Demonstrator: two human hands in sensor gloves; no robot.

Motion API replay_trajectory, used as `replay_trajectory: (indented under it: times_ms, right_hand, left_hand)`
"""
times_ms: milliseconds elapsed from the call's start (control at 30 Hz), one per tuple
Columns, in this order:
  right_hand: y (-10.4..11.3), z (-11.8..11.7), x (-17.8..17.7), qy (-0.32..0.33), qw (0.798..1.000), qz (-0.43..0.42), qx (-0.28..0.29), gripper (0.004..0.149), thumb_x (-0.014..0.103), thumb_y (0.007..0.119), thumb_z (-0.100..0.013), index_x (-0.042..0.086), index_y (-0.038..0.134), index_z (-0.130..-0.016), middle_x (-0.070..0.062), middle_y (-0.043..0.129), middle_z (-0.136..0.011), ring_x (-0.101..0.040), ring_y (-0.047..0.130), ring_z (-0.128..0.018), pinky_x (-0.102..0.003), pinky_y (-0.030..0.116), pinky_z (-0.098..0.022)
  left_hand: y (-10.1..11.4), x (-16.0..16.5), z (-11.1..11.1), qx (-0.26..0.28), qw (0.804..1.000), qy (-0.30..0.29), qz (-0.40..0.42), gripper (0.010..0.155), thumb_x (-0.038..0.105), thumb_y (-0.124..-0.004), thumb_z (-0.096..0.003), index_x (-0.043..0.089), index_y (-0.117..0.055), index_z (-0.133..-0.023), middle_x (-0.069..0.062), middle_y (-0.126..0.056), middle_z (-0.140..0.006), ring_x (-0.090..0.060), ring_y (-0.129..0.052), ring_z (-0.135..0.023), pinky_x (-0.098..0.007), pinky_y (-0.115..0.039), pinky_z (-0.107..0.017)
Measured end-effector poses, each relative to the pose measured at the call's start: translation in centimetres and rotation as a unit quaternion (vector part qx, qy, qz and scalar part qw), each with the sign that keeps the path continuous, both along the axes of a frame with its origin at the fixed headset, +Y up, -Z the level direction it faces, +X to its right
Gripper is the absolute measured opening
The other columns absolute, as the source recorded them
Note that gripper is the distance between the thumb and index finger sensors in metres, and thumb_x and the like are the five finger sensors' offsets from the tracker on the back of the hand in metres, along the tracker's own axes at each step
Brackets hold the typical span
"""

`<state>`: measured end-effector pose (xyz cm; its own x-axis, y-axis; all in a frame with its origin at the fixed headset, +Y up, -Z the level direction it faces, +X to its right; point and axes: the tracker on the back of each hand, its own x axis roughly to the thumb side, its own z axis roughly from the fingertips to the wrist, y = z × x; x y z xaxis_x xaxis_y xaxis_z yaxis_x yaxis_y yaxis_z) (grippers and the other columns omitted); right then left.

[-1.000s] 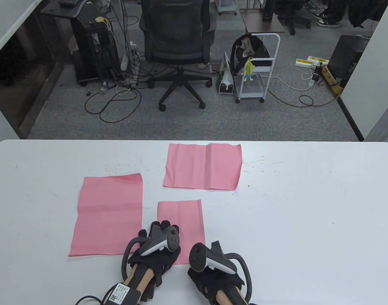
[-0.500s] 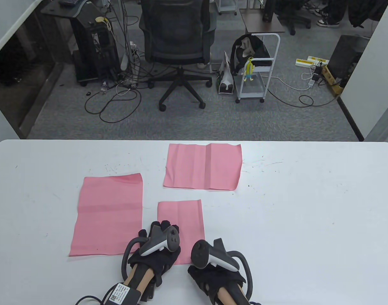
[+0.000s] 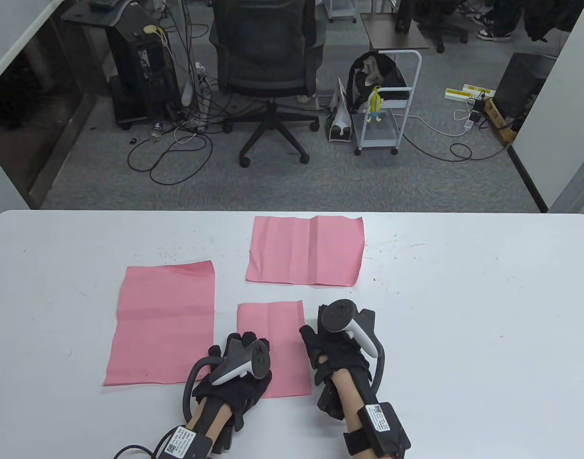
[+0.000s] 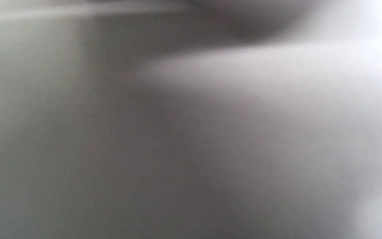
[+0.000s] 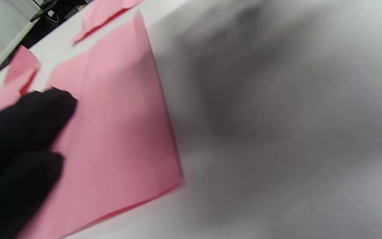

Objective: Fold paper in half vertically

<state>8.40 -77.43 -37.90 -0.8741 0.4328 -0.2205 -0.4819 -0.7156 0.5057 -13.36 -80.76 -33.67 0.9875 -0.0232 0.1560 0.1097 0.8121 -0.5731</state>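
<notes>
Left hand: its black gloved fingers lie on the near-left part of the small folded pink paper sheet, pressing it flat as far as the table view shows; whether they are spread or together I cannot tell, since the tracker covers them. The left wrist view is a grey blur, no information.

Right hand: just right of the same sheet, thumb-side fingers touching its right edge. Fingers appear loosely together, not clamped on anything. The right wrist view shows 2 dark fingertips lying on the pink surface, which looks like the other hand's.

Task item: the small sheet lies flat on the white bench, nearest the person, already narrow and tall with a faint vertical line in it.

Judgement: the fold looks made and the step in hand is sharpening the crease. To do it well, keep the left hand anchoring, run the right fingers along the folded edge from near end to far, with edges kept aligned.

Count, relative to the small sheet: 3 pink sheets in all. 1 larger flat sheet just left of it, 1 creased sheet beyond it. 2 hands.
</notes>
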Motion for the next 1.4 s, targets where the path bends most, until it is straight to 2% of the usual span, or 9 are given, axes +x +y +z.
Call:
replay_trajectory:
  times_ms: [67, 133, 300, 600, 733, 967, 1133, 1233, 1400]
  right_hand:
    - [-1.7, -0.5, -0.2, 0.004, 0.999, 0.034, -0.009, 0.075, 0.057, 0.058, -0.051, 0.024, 0.023, -0.109, -0.007, 0.013, -0.116, -0.041, 0.014, -0.106, -0.061, 0.027, -0.076]
    - [-2.3, -0.6, -0.3, 0.015, 0.998, 0.043, -0.032, 0.075, 0.058, 0.057, -0.051, 0.022, 0.025, -0.109, -0.007, 0.01, -0.115, -0.037, 0.007, -0.104, -0.058, 0.016, -0.075]
    - [-2.3, -0.6, -1.0, 0.024, 0.999, 0.01, -0.033, 0.073, 0.058, 0.056, -0.051, 0.026, 0.029, -0.11, -0.005, 0.009, -0.116, -0.039, 0.003, -0.104, -0.063, 0.011, -0.072]
    - [-2.2, 0.0, -2.8, 0.062, 0.996, 0.056, -0.028, 0.074, 0.057, 0.057, -0.051, 0.025, 0.025, -0.109, -0.006, 0.011, -0.116, -0.04, 0.006, -0.104, -0.063, 0.016, -0.072]
    - [-1.8, 0.5, -3.2, 0.074, 0.997, 0.025, -0.019, 0.073, 0.056, 0.058, -0.051, 0.028, 0.021, -0.108, -0.006, 0.017, -0.117, -0.04, 0.01, -0.105, -0.063, 0.018, -0.073]
    - [-0.7, 1.2, -4.3, 0.112, 0.991, -0.073, -0.023, 0.071, 0.052, 0.06, -0.052, 0.031, 0.02, -0.107, -0.007, 0.035, -0.117, -0.039, 0.024, -0.106, -0.058, 0.027, -0.075]
    - [0.3, 1.6, -4.6, 0.104, 0.988, -0.112, -0.006, 0.073, 0.05, 0.062, -0.053, 0.031, 0.017, -0.107, -0.007, 0.037, -0.116, -0.034, 0.053, -0.104, -0.051, 0.048, -0.076]
    - [0.2, 1.5, -4.1, 0.065, 0.988, -0.137, -0.008, 0.074, 0.047, 0.065, -0.053, 0.026, 0.02, -0.107, -0.008, 0.044, -0.114, -0.027, 0.074, -0.093, -0.042, 0.069, -0.066]
    - [-0.7, 1.2, -2.7, -0.01, 0.992, -0.124, -0.011, 0.067, 0.037, 0.071, -0.053, 0.02, 0.035, -0.107, -0.004, 0.077, -0.097, -0.012, 0.094, -0.07, -0.031, 0.083, -0.048]
  left_hand:
    - [0.0, 0.0, 0.0, 0.0, 1.0, 0.0, 0.0, 0.074, 0.065, -0.033, -0.0514, 0.04, 0.002, -0.112, 0.006, 0.008, -0.122, -0.03, 0.003, -0.115, -0.064, -0.016, -0.084]
    - [0.0, 0.0, 0.0, 0.0, 1.0, 0.0, 0.001, 0.074, 0.065, -0.033, -0.0514, 0.04, 0.002, -0.112, 0.006, 0.008, -0.122, -0.03, 0.003, -0.115, -0.064, -0.015, -0.084]
    - [0.0, 0.0, 0.0, 0.0, 1.0, 0.001, 0.002, 0.074, 0.065, -0.033, -0.0514, 0.04, 0.002, -0.112, 0.006, 0.008, -0.122, -0.03, 0.003, -0.115, -0.064, -0.015, -0.084]
    - [0.0, 0.0, 0.0, 0.0, 1.0, 0.001, 0.001, 0.074, 0.065, -0.033, -0.0513, 0.04, 0.002, -0.111, 0.006, 0.008, -0.122, -0.03, 0.003, -0.115, -0.064, -0.015, -0.084]
    - [0.0, 0.0, 0.0, 0.0, 1.0, 0.001, 0.001, 0.074, 0.065, -0.033, -0.0513, 0.04, 0.002, -0.112, 0.006, 0.008, -0.122, -0.03, 0.003, -0.115, -0.064, -0.015, -0.084]
    - [0.0, 0.0, 0.0, -0.001, 1.0, 0.001, 0.001, 0.074, 0.065, -0.033, -0.0514, 0.04, 0.002, -0.111, 0.006, 0.008, -0.122, -0.03, 0.003, -0.115, -0.064, -0.015, -0.084]
    - [0.0, 0.0, 0.0, -0.001, 1.0, 0.001, 0.001, 0.074, 0.065, -0.033, -0.0514, 0.04, 0.002, -0.111, 0.006, 0.009, -0.122, -0.03, 0.003, -0.115, -0.064, -0.015, -0.084]
    - [0.0, 0.0, 0.0, 0.0, 1.0, 0.002, 0.002, 0.074, 0.065, -0.033, -0.0514, 0.04, 0.002, -0.111, 0.006, 0.009, -0.122, -0.03, 0.003, -0.115, -0.064, -0.015, -0.084]
    - [0.0, 0.0, 0.0, -0.001, 1.0, 0.001, 0.002, 0.074, 0.065, -0.033, -0.0513, 0.04, 0.002, -0.111, 0.006, 0.008, -0.122, -0.03, 0.003, -0.115, -0.064, -0.015, -0.084]
